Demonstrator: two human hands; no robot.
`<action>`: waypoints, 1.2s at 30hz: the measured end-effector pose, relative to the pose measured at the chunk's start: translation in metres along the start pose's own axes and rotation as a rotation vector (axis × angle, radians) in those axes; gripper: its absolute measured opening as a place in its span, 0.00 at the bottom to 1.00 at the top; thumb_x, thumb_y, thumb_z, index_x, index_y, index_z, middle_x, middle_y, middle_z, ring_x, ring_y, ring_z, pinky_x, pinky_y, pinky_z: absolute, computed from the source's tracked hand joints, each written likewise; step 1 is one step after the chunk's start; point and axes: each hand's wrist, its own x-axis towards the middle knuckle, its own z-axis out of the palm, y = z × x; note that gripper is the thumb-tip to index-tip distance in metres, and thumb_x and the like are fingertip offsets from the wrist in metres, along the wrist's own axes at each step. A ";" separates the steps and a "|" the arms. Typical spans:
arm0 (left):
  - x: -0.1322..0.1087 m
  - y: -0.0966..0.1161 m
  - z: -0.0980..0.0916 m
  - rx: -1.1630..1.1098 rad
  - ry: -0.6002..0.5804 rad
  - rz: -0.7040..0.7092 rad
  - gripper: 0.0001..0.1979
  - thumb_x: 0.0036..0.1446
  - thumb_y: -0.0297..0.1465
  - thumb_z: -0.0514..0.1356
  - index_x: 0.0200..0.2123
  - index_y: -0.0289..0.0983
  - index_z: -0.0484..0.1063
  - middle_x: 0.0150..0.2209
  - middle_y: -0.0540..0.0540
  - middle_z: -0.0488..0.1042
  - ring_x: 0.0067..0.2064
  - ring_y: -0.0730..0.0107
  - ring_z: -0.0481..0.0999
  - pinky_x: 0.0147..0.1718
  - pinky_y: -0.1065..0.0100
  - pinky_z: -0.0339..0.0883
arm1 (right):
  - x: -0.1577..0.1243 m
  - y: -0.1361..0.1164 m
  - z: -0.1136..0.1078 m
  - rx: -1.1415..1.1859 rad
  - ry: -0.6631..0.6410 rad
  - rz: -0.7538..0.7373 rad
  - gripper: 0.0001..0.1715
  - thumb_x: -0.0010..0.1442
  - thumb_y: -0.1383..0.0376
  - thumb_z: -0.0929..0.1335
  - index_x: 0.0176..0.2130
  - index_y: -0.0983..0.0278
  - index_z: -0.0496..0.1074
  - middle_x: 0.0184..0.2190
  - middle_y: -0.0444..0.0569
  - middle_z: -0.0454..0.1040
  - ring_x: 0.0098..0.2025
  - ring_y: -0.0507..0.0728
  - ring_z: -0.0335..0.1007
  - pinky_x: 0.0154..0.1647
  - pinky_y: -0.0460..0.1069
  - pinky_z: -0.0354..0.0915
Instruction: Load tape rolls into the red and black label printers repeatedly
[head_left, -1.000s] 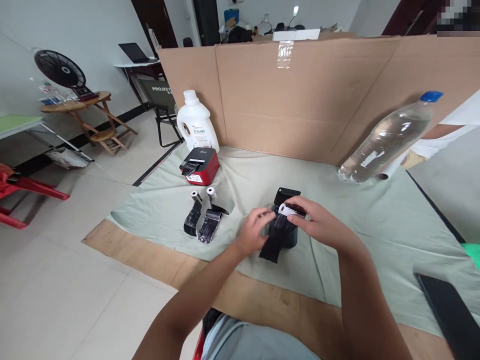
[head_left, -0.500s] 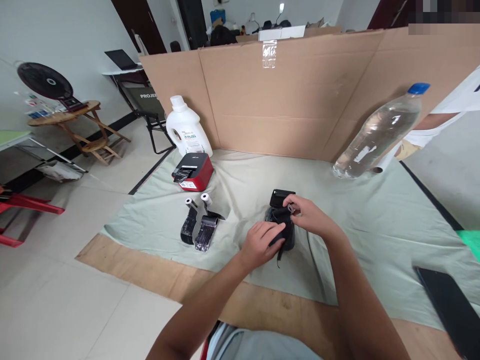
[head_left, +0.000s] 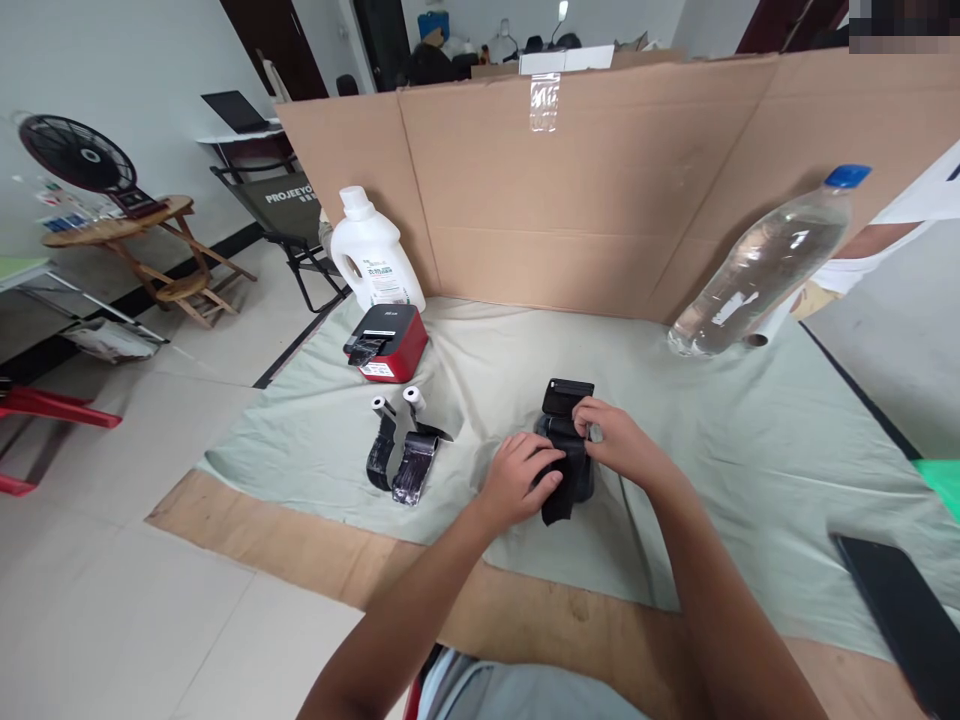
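Two rolls, red box; fingers partly cover black device, probably printer.

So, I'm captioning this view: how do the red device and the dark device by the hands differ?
The red device looks closed; the dark device has its lid open. The red device sits untouched; the left hand and right hand are at the dark device. Both rest on green cloth.

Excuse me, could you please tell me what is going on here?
Someone is handling a small dark device, its lid open. The left hand lies over a black strip at its front, while the right hand is at its right side. Two partly unrolled rolls sit to the left, near a red-and-black machine.
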 end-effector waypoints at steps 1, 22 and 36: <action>0.000 0.000 0.000 -0.006 0.004 -0.003 0.23 0.73 0.43 0.47 0.51 0.37 0.77 0.48 0.39 0.77 0.49 0.58 0.73 0.50 0.56 0.66 | 0.000 0.001 -0.001 0.016 0.002 -0.002 0.14 0.46 0.78 0.62 0.30 0.61 0.60 0.38 0.47 0.69 0.40 0.57 0.66 0.41 0.50 0.60; 0.000 -0.001 0.009 0.221 0.114 0.233 0.14 0.65 0.26 0.57 0.49 0.44 0.78 0.43 0.46 0.78 0.45 0.65 0.75 0.42 0.62 0.65 | -0.028 -0.010 -0.036 -0.042 -0.153 0.228 0.26 0.60 0.71 0.62 0.52 0.54 0.78 0.50 0.48 0.76 0.51 0.62 0.72 0.56 0.58 0.67; -0.006 -0.012 0.004 0.207 -0.111 0.410 0.12 0.64 0.25 0.55 0.41 0.40 0.78 0.26 0.50 0.70 0.32 0.69 0.69 0.30 0.64 0.58 | 0.005 0.002 0.002 0.027 0.280 0.231 0.17 0.64 0.62 0.64 0.51 0.61 0.71 0.46 0.53 0.73 0.31 0.56 0.66 0.41 0.55 0.67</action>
